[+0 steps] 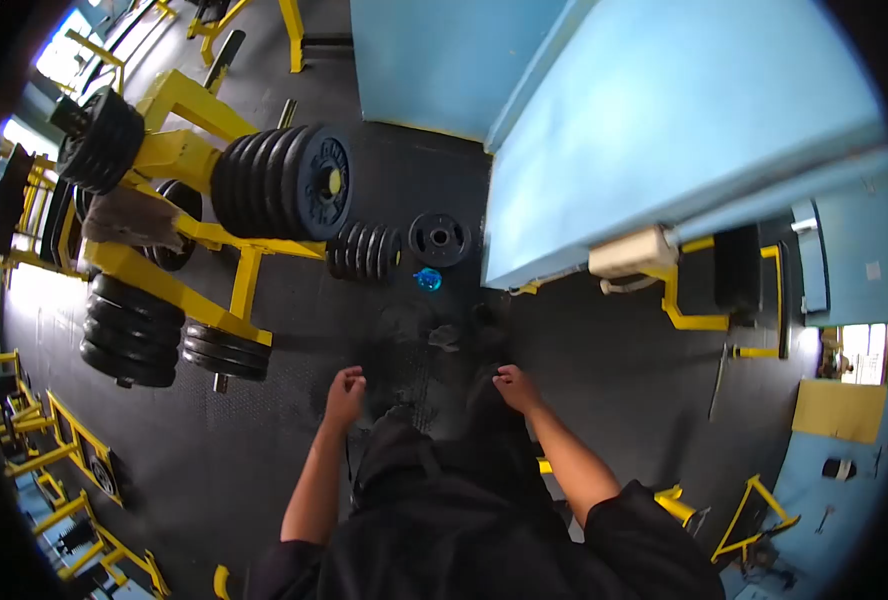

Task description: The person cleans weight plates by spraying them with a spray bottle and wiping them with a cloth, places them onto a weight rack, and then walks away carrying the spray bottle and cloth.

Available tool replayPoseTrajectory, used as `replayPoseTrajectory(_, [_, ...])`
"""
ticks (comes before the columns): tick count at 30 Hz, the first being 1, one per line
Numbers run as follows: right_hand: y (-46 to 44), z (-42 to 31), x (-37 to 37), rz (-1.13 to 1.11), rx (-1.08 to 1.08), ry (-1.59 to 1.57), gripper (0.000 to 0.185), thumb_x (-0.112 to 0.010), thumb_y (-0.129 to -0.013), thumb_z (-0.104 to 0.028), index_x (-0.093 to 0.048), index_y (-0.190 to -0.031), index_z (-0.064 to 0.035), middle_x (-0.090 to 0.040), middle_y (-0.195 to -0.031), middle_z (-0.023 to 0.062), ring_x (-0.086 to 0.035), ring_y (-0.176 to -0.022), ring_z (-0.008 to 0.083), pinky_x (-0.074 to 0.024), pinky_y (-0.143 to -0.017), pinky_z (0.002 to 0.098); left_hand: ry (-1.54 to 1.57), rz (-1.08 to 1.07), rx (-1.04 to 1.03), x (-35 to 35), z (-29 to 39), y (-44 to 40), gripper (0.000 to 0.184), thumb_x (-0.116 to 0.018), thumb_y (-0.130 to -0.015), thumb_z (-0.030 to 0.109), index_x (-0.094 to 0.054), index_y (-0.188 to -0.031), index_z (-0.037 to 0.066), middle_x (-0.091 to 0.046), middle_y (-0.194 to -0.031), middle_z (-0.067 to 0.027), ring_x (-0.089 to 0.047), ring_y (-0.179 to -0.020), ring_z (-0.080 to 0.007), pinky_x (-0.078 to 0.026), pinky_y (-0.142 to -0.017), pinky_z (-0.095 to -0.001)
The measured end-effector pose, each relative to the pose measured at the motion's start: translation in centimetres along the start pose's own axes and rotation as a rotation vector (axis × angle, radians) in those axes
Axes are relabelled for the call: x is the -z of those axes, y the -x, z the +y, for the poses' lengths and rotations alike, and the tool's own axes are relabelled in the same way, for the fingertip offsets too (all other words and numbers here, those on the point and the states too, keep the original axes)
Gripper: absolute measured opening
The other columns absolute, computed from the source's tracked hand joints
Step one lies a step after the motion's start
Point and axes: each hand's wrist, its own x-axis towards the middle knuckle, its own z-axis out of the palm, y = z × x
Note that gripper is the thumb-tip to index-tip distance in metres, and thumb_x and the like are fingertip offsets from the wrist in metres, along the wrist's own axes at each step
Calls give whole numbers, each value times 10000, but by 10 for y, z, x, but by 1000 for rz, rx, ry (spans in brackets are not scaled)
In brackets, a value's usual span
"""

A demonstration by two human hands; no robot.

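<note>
My left hand hangs over the dark floor in front of my body, fingers loosely curled and a little apart, with nothing visible in it. On the other side, my right hand is held near my thigh, its fingers slightly bent and apart, also with no object visible. Neither hand touches the equipment. Ahead on the floor lie a black weight plate and a blue translucent bottle. A yellow rack to the left carries stacked black plates.
More plates hang on the rack's near side. A light blue wall rises ahead and to the right. A yellow-framed machine with a black pad stands at right. Black rubber flooring surrounds my legs.
</note>
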Motion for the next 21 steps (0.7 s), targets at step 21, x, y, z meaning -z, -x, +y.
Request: replayPoseTrajectory(21, [-555,49,-109,44,836,1085,321,-509,-896,-130,-583,-1200,-55,-542,-1324,115,-439,-1325,276,-314,-1120,434,260,162,404,-265,-124,-216,325,-576,-965,189,-548,-1258,51,-617,-1086,-66,-567,-957,-141,-462,-848,-289])
